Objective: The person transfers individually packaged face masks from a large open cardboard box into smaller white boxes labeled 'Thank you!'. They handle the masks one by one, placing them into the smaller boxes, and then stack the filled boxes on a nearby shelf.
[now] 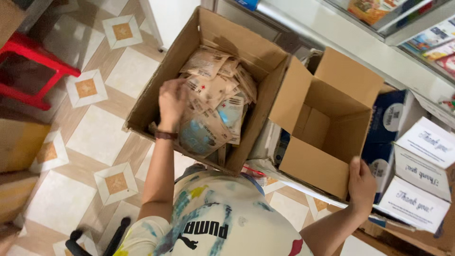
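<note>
Head view, looking down past your chest. Landmark: the large cardboard box, open-topped, standing on the tiled floor directly in front of you.

Your left hand is inside the large cardboard box at its left wall, fingers curled down onto the heap of flat paper pouches that fills it. The hand is touching the pouches; whether the fingers have actually closed on one you cannot tell from here. A dark band sits on that wrist. The pouches are tan with blue-printed faces, lying loose and overlapping, none upright.

Just right of the large box, touching its right wall, is a smaller empty carton, flaps up, tipped so its open mouth faces you. Your right hand grips its near right corner, fingers clenched around the cardboard edge.

Further right of the large box, beyond the empty carton: a stack of white gift boxes with script lettering, and blue-and-white packs wedged between them and the carton.

Well left of the large box: a red plastic stool on the tiles, and brown cartons at the frame edge.
</note>
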